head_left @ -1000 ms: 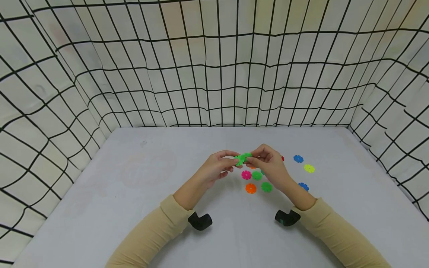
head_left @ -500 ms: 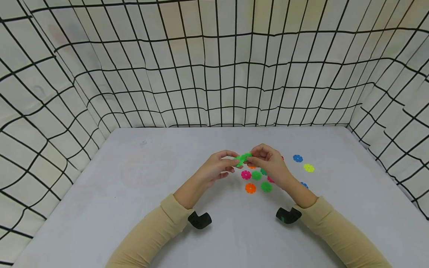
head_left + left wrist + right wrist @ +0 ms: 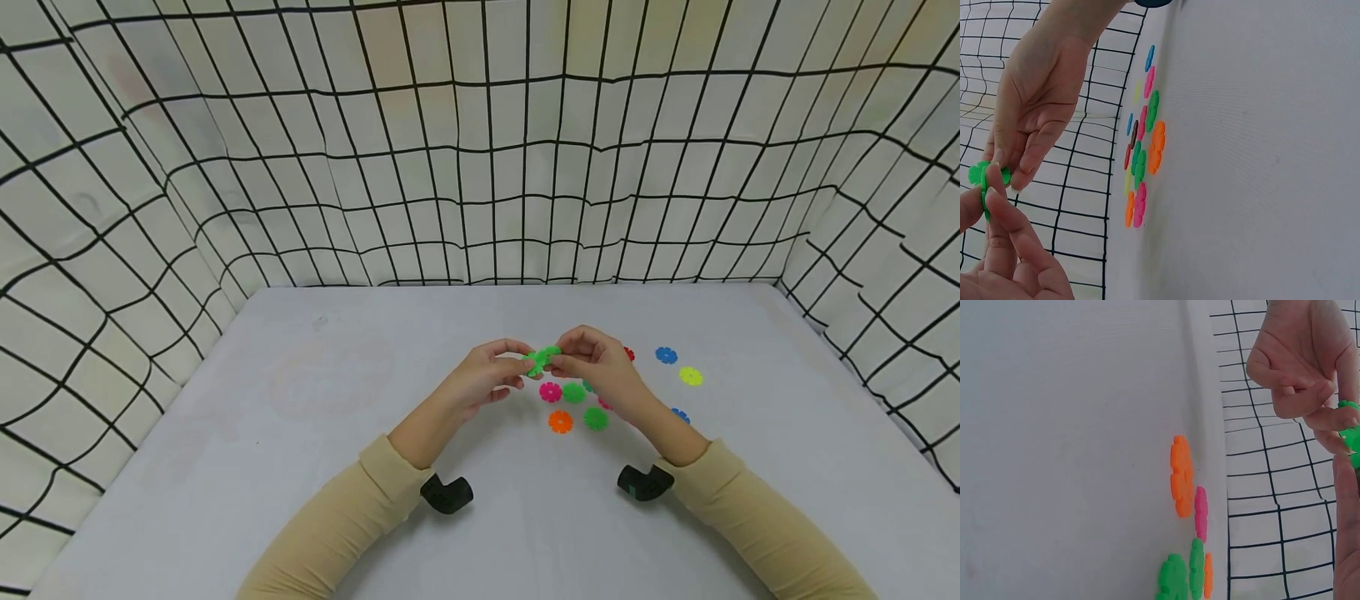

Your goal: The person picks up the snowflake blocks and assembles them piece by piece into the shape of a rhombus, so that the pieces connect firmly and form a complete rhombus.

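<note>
Two bright green snowflake-shaped plastic discs are held up over the table, meeting at the middle between both hands. My left hand [image 3: 483, 379] pinches one green disc [image 3: 536, 365] with thumb and fingers. My right hand [image 3: 603, 367] pinches the other green disc [image 3: 552, 351] by its far side. Seen from the left wrist, the left hand's disc [image 3: 985, 195] is nearly edge-on and crosses the right hand's disc [image 3: 977, 175] at an angle, overlapping it. Fingertips cover part of both discs.
Loose discs lie on the white table [image 3: 300, 467] below and right of the hands: orange [image 3: 560, 422], pink [image 3: 551, 392], green [image 3: 596, 418], blue [image 3: 666, 355], yellow [image 3: 692, 377] and several more. Black-grid white walls [image 3: 495, 167] enclose the back and sides. A black curved piece sits at each wrist.
Both hands have sunk very slightly, still holding the two green discs. The right hand has shifted a little, so more of a red disc behind it shows.
</note>
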Demonstrator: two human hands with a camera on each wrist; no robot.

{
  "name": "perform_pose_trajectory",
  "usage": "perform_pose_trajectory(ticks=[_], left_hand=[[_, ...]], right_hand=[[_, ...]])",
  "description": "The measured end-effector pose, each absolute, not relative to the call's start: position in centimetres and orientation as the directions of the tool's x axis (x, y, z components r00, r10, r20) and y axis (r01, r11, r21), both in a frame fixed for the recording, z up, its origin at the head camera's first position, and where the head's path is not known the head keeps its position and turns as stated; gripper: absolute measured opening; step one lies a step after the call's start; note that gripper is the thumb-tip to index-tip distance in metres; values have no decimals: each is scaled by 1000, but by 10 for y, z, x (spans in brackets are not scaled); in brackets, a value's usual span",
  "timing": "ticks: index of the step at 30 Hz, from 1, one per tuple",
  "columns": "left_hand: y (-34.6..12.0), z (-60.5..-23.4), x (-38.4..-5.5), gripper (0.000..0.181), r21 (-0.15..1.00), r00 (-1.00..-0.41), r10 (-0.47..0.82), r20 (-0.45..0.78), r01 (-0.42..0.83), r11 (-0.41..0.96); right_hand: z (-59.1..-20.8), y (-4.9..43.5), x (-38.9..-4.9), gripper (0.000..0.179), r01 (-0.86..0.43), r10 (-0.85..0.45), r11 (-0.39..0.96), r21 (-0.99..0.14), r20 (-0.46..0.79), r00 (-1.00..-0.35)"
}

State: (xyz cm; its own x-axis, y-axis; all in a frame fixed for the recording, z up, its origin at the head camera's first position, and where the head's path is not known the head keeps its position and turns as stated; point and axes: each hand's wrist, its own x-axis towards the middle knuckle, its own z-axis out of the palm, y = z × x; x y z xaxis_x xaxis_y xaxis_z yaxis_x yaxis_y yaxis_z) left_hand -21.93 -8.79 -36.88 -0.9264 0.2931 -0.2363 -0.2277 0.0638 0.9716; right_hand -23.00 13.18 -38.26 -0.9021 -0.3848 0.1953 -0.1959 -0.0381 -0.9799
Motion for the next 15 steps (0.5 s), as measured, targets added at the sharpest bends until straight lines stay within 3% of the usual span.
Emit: perform_pose_trajectory(ticks=[15], left_hand=[[-89,-367,-219,20,966,-924,283,-258,-247,74]], right_hand=[[-381,137,-234,13,-125,-314,-49,-991,134,-940]])
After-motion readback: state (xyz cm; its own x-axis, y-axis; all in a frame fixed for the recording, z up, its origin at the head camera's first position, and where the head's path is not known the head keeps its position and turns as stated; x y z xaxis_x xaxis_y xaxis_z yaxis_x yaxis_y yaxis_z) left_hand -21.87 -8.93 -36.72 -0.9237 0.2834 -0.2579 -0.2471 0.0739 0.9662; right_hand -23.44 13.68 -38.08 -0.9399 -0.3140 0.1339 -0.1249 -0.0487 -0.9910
